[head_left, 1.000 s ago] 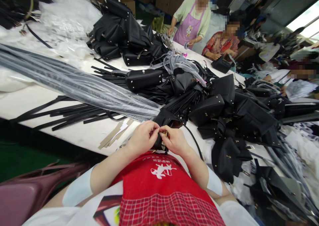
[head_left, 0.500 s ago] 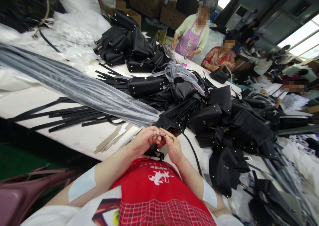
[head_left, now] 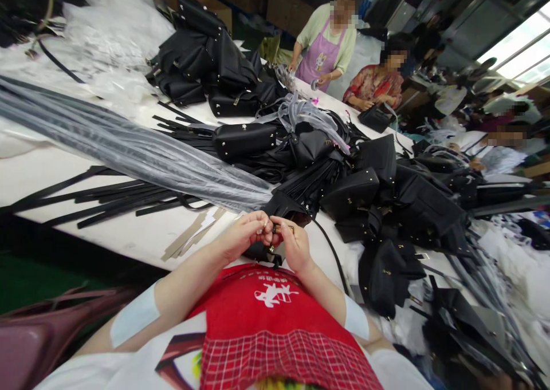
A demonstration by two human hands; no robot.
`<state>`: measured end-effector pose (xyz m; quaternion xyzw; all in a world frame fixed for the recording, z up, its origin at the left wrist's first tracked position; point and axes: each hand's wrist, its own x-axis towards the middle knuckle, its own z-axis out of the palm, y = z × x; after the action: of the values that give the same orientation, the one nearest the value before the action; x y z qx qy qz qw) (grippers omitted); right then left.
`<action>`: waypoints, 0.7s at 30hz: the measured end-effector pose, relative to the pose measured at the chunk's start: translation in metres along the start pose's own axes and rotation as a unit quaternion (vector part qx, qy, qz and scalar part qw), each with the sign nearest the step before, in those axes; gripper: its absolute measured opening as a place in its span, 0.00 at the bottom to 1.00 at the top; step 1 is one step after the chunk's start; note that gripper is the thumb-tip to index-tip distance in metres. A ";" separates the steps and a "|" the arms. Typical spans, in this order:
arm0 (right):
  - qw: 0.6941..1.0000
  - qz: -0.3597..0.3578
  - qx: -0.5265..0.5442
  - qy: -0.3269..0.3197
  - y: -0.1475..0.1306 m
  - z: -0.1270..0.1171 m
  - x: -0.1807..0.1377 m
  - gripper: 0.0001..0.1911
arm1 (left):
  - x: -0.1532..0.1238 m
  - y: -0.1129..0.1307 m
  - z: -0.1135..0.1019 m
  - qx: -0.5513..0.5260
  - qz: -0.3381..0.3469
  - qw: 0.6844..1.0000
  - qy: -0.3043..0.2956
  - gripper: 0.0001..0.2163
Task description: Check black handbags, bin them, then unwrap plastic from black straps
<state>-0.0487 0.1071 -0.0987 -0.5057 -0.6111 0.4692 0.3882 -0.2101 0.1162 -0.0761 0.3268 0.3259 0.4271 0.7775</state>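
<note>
Gold-coloured fitting [head_left: 284, 228], 1, right hand's grip [head_left: 295, 245] clamped on it, left hand's grip [head_left: 244, 233] together, 1 black bag [head_left: 256, 252] beneath

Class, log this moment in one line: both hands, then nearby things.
right hand: holding small metal piece | left hand: bent close beside it | at hands: black bag | table: straps, more bags

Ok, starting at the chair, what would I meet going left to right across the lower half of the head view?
Chair → card strips → left hand → right hand → thin strap → black bag
</note>
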 end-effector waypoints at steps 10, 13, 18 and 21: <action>1.000 0.007 -0.014 0.007 -0.007 0.013 -0.003 0.22 | -0.013 -0.001 -0.018 -0.010 -0.010 1.000 0.009 0.06; 1.000 0.013 0.003 -0.001 -0.008 0.017 -0.006 0.21 | -0.015 -0.001 -0.015 -0.018 -0.032 0.999 0.008 0.07; 0.981 0.055 0.143 0.120 0.002 -0.015 0.011 0.22 | -0.021 0.004 -0.035 -0.060 -0.011 0.993 0.097 0.08; 0.953 0.076 0.216 0.199 0.013 -0.055 0.027 0.22 | -0.030 0.013 -0.068 -0.059 0.013 0.982 0.181 0.08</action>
<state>0.0014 0.1442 -0.0975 -0.5376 -0.3658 0.5078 0.5651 -0.2819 0.1113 -0.0978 0.2024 0.4311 0.5075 0.7180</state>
